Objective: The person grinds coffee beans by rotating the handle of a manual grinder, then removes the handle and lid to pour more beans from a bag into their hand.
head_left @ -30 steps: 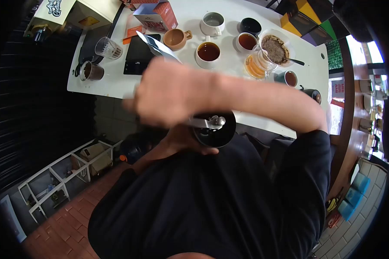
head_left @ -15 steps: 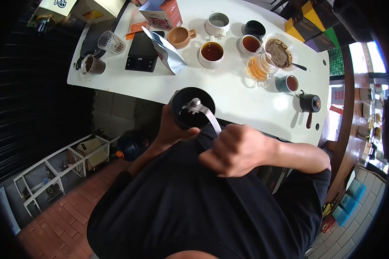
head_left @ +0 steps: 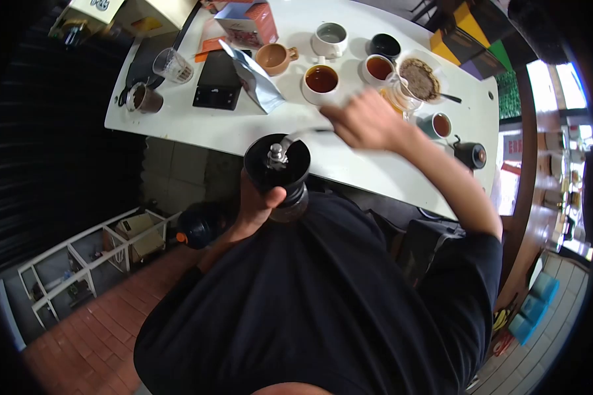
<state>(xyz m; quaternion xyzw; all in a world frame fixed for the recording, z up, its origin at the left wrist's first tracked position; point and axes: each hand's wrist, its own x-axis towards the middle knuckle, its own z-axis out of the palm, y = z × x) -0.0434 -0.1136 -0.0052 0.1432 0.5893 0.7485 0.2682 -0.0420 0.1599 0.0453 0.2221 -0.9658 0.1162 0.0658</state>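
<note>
A black hand grinder (head_left: 288,201) with a wide open top is held upright against my front, below the near edge of the white table. My left hand (head_left: 257,207) wraps round its body, thumb on the near side. From the silver nut at its centre, a metal crank (head_left: 296,135) reaches to the right. My right hand (head_left: 366,122) is closed at the crank's outer end, blurred by motion, over the table near a glass server (head_left: 402,97). The knob under my fingers is hidden.
On the white table (head_left: 349,161) stand a white cup of dark drink (head_left: 321,79), a brown cup (head_left: 275,59), a black scale (head_left: 217,82), a silver pouch (head_left: 260,82), a paper filter with wet grounds (head_left: 420,79) and a small black pot (head_left: 470,155).
My right hand has swung forward and up over the table, turning the crank from the near right to the far right. The grinder and my left hand have shifted slightly left.
</note>
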